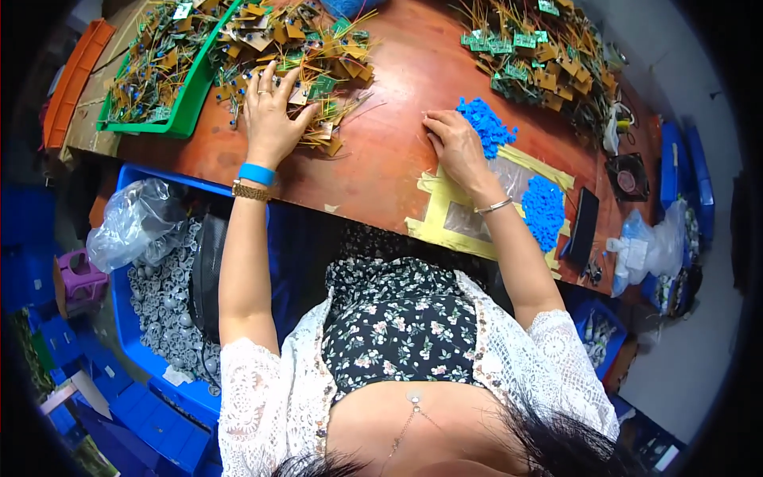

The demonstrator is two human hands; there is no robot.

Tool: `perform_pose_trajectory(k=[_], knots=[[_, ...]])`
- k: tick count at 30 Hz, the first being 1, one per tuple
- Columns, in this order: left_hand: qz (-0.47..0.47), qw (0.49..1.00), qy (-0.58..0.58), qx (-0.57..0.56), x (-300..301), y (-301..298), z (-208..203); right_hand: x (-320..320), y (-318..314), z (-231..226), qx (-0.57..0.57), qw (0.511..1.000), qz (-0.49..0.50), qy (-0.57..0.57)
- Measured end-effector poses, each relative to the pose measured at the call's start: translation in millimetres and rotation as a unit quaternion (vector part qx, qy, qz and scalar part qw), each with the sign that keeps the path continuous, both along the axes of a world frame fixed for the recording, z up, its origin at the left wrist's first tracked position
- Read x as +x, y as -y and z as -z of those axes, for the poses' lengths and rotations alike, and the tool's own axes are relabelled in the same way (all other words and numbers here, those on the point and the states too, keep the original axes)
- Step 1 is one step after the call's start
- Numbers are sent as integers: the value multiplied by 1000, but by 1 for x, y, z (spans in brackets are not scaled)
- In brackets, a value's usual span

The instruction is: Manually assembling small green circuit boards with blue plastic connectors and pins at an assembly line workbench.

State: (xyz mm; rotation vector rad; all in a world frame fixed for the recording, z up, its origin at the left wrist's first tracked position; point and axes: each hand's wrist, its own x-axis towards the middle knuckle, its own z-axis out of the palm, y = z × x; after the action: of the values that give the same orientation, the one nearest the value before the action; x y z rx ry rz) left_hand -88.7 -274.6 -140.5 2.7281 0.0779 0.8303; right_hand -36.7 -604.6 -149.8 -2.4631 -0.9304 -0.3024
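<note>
My left hand (273,119) lies with fingers spread on the near edge of a pile of small circuit boards (322,49) with orange wires and brown and green plates. Its fingertips touch the boards, and nothing is gripped. To the right, my right hand (459,151) rests low over the table with its fingers curled together and the thumb drawn in. Whatever its fingertips hold, if anything, is too small to make out. Right beside this hand is a heap of small blue pieces (486,126). A second blue heap (544,213) lies by my right wrist.
Yellow tape (439,208) frames a patch of the reddish table (381,171). A green tray (184,107) of boards stands at left, another board pile (548,56) at far right. A black fan (626,176) sits rightward. Below the left edge, a blue bin (131,306) holds grey parts.
</note>
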Motion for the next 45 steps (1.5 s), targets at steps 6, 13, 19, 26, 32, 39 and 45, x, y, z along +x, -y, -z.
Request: perform_pose_trajectory(k=[6,13,19,26,32,39,45], knots=[[59,995,27,-78,-17,0,4,0,3,-3,0,999,-22,-31],[-49,996,70,15,-32,38,-6,-4,9,-4,-30,1000,-1,1],[-50,995,66,60,-14,50,-15,-2,-1,-2,-32,999,-8,0],[131,960,239,-60,-46,99,-24,-4,-8,3,-14,1000,2,18],[150,987,59,-27,-101,141,23,-7,-14,-1,-18,999,6,30],[152,987,-43,-6,-113,150,29,-3,-10,3,-27,999,30,35],[127,990,-44,-33,-120,149,28,-7,-11,3,1,994,29,102]])
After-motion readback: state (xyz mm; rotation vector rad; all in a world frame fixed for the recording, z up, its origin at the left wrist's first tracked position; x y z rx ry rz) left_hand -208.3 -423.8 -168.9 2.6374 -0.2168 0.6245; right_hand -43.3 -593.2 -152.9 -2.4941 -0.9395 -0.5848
